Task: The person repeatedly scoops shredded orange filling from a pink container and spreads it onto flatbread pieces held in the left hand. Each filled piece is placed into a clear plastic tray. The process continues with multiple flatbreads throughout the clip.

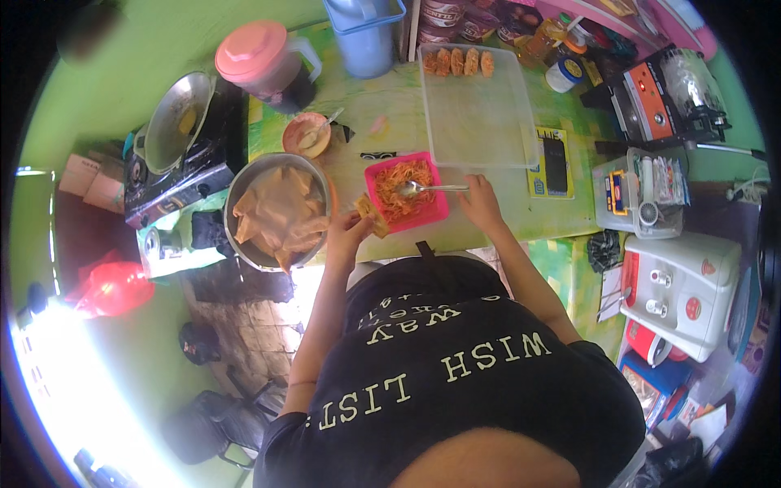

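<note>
My left hand (347, 241) pinches a fried tofu piece (373, 216) over the near left edge of a bright pink square container (443, 205). Shredded orange vegetable filling (394, 203) fills that container. With its fingers closed on the handle end, my right hand (482, 202) holds a metal spoon (438, 188), whose bowl rests in the filling. Left of the container, a round metal basin (231, 193) holds several brown fried tofu pieces (277, 210). Beyond it to the right lies a clear plastic tray (480, 118), with several stuffed tofu pieces (457, 63) lined up along its far end.
A small bowl (303, 130) with pale paste and a spoon stands behind the basin. Farther back are a pink-lidded jug (262, 65) and a blue pitcher (366, 41). A pan (181, 122) sits on the stove at left. A phone (556, 165) lies right of the tray.
</note>
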A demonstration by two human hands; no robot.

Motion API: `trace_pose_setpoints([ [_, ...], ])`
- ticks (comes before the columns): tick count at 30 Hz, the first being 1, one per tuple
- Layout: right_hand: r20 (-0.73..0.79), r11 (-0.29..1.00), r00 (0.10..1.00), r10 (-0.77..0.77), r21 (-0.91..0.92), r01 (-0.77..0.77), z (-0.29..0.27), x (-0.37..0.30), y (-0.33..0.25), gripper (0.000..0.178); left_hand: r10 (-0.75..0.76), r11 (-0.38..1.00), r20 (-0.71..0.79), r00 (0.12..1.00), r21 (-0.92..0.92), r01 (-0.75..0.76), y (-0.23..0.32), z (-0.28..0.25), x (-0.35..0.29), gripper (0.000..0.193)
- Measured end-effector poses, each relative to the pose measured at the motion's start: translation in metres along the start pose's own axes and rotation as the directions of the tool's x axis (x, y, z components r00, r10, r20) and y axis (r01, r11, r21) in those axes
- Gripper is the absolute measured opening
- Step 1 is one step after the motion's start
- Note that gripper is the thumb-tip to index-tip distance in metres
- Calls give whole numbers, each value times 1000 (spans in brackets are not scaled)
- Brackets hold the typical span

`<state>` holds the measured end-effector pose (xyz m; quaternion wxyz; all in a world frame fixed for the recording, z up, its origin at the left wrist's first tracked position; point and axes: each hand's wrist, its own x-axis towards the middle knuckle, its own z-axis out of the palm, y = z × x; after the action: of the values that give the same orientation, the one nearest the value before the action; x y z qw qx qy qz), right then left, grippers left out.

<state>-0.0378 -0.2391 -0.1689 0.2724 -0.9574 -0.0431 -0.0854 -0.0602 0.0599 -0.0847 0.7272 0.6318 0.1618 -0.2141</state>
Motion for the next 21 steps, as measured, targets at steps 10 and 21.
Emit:
trace_pose_setpoints([
  [10, 319, 958, 947, 43, 255, -130, -5, 10, 23, 24, -21, 999, -206, 978, -51, 10, -19, 32, -7, 30],
  [21, 91, 957, 993, 81, 271, -103, -31, -29, 87, 22, 29, 998, -165, 986, 57, -20, -20, 73, -6, 25],
])
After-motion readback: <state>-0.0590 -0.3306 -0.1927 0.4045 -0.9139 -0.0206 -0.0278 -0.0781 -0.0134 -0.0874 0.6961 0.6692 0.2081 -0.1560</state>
